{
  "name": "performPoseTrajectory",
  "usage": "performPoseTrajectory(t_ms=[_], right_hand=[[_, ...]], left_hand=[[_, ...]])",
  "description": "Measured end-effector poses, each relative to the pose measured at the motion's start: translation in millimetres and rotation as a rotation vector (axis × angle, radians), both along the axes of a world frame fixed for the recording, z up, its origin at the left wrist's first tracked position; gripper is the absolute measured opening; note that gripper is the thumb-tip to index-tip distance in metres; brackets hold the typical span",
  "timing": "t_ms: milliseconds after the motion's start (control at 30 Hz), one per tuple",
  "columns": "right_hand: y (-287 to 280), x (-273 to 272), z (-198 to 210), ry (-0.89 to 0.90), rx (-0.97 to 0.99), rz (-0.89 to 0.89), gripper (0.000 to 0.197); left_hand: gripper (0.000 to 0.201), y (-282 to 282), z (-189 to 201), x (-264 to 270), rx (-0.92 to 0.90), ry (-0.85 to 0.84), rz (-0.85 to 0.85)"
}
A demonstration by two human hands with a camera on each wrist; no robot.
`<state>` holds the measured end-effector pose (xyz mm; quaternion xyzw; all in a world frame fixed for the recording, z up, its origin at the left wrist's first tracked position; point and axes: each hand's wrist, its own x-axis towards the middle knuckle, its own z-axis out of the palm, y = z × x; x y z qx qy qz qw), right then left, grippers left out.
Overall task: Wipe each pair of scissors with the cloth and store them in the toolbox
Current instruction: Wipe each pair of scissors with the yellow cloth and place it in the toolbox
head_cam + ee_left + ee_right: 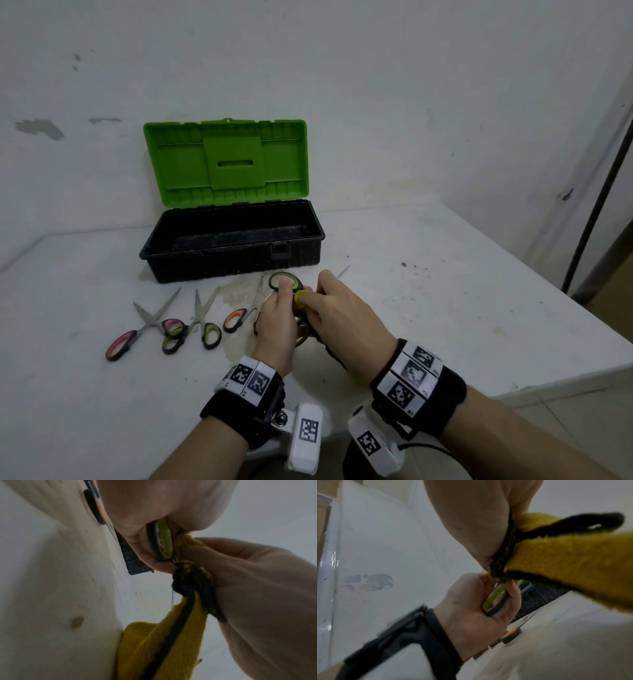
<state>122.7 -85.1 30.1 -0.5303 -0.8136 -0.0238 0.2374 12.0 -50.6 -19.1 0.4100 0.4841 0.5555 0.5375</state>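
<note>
My left hand grips a pair of green-handled scissors by the handles, just in front of the toolbox. Its green loop sits in the curled fingers. My right hand holds the yellow cloth with black edging bunched round the scissors next to the handles. A blade tip pokes out beyond the right hand. The loose end of the cloth hangs below the hands. The open toolbox has a black base and a raised green lid; its base looks empty.
Three more pairs lie on the white table left of my hands: pink-handled scissors, green-handled scissors and orange-handled scissors. The wall stands right behind the toolbox. The table edge runs down the right side.
</note>
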Motion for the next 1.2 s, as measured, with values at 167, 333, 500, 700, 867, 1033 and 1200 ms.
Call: performPoseTrajectory(t_ms=[167,333,500,700,867,1033,1200], right_hand=[[0.1,14.9,6.4,0.083,-0.009,-0.028,0.018],[1.7,15.0,3.2,0.089,-0.028,-0.055,0.019],[-8.0,6.7,-8.8,0.000,-0.076,-0.014,0.018],[-4.3,14.3,-4.6,0.047,-0.068,-0.027,0.022],[-14.3,10.9,-4.9,0.096,-0.035,0.060,0.018],[-6.2,16.4,-6.3,0.198,0.050,0.016,0.013],[-3.2,26.3,-10.8,0.256,0.080,-0.107,0.011]], left_hand=[[0.056,-0.9,2.2,1.1,-0.020,-0.037,0.005],[0.055,0.4,7.0,4.1,-0.055,-0.101,-0.028],[0.053,1.3,1.2,1.2,-0.047,-0.010,-0.037],[0.050,-2.4,1.0,3.1,-0.014,0.043,-0.061],[0.051,0.8,4.0,-1.6,0.020,0.039,-0.015],[0.050,-2.0,11.6,3.2,0.028,-0.001,-0.025],[0.050,-0.5,12.7,5.0,0.014,-0.071,0.009]])
